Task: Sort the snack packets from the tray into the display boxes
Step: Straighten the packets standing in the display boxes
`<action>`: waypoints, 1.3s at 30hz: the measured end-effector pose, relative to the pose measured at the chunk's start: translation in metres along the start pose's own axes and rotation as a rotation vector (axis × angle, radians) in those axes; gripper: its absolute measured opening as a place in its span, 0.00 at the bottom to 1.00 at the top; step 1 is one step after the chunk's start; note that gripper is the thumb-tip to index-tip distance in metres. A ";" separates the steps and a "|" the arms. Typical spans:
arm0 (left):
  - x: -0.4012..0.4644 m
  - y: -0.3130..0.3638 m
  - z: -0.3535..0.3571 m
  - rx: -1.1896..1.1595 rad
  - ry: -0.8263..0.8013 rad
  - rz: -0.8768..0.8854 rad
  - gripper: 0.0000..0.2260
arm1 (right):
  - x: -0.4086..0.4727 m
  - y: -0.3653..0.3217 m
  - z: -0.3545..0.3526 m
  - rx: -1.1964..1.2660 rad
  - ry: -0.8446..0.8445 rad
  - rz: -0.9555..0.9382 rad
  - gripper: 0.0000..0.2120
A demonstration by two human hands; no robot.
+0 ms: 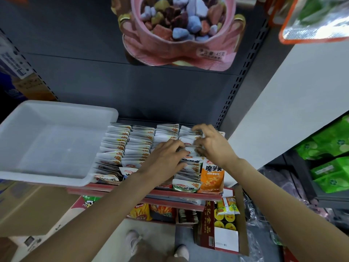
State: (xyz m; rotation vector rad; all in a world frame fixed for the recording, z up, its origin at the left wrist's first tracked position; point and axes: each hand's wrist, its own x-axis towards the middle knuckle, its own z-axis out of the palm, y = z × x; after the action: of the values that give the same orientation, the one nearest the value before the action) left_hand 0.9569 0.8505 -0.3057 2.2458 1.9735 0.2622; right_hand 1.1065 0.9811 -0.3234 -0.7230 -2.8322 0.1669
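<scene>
My left hand (166,157) and right hand (211,144), fingers curled, pinch small white snack packets (190,148) in the rightmost row of the red-edged cardboard display boxes (207,193); the translucent white plastic tray (11,174) sits just left.

Dim, even store light; wide-angle bending at the edges, soft blur throughout, mild glare on the white tray (22,173).
</scene>
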 end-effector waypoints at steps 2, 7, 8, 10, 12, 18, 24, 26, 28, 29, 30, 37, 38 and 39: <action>0.000 -0.001 0.002 0.023 0.002 0.004 0.17 | -0.004 -0.002 0.000 0.027 0.148 -0.006 0.02; -0.001 0.001 0.001 0.134 0.056 0.029 0.11 | -0.020 -0.005 -0.003 0.043 0.364 0.049 0.03; -0.001 0.001 0.002 0.137 0.071 0.020 0.11 | -0.023 -0.005 0.000 0.059 0.313 0.046 0.03; -0.002 0.002 0.001 0.109 0.086 0.011 0.12 | -0.026 -0.004 0.003 0.125 0.140 0.056 0.04; -0.004 0.001 0.002 0.065 0.077 0.007 0.13 | -0.024 -0.002 -0.001 0.210 0.010 0.099 0.05; -0.003 0.004 -0.001 0.000 0.014 0.016 0.17 | -0.015 0.001 -0.014 0.233 0.019 0.129 0.06; 0.000 0.002 -0.001 0.007 -0.032 0.009 0.17 | -0.016 -0.005 -0.007 0.052 0.118 0.084 0.05; 0.000 0.002 0.000 0.013 -0.028 0.014 0.17 | -0.016 -0.007 -0.009 0.081 0.043 0.086 0.06; -0.002 0.002 -0.001 0.008 -0.018 0.022 0.16 | -0.016 -0.006 -0.013 0.122 -0.048 0.118 0.10; -0.003 0.002 0.000 0.003 -0.007 0.029 0.16 | -0.015 -0.006 -0.016 0.118 -0.084 0.117 0.11; -0.003 0.002 0.002 0.000 0.005 0.033 0.16 | -0.014 -0.006 -0.018 0.101 -0.106 0.103 0.11; -0.003 0.001 0.006 0.115 0.136 0.058 0.11 | -0.011 -0.009 -0.012 0.028 -0.013 0.006 0.02; -0.003 0.001 0.006 0.134 0.157 0.063 0.11 | -0.012 -0.008 -0.012 0.053 0.031 0.021 0.01; -0.003 0.001 0.006 0.148 0.175 0.065 0.11 | -0.012 -0.007 -0.012 0.081 0.063 0.035 0.02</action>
State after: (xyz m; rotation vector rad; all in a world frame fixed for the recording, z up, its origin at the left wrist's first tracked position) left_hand 0.9592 0.8476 -0.3116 2.4590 2.0696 0.3414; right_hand 1.1166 0.9704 -0.3123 -0.7465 -2.7371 0.2580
